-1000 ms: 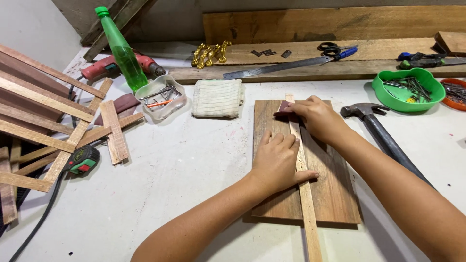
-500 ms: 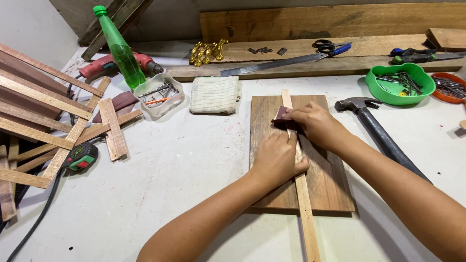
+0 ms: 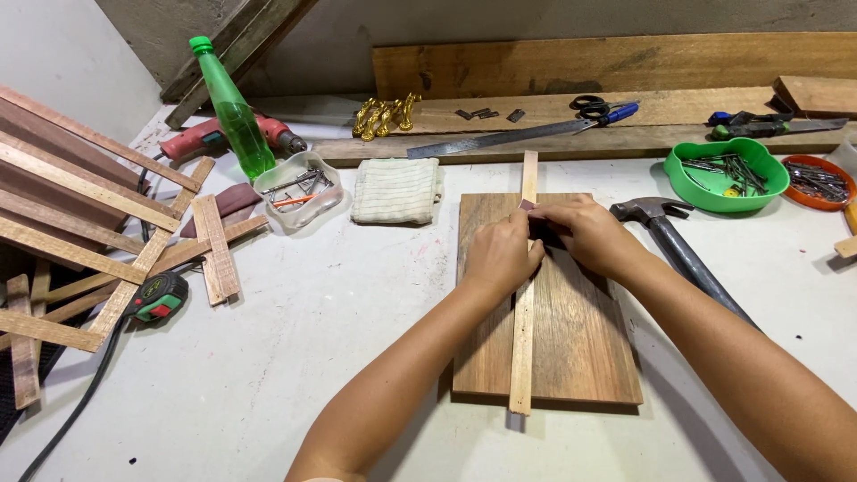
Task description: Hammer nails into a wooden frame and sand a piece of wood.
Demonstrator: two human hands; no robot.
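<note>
My left hand now sits farther up the thin wooden strip than a second ago, close against my right hand near the far end of the wooden board; earlier it pressed the strip around the board's middle. The dark sanding piece now peeks out between both hands rather than at the right hand's fingertips alone.

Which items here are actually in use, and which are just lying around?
In use: left hand pressing the thin wood strip; right hand holding a small dark piece on it; wooden board underneath.

Lying about: hammer, folded cloth, green bottle, drill, tape measure, saw, green bowl, loose slats.
</note>
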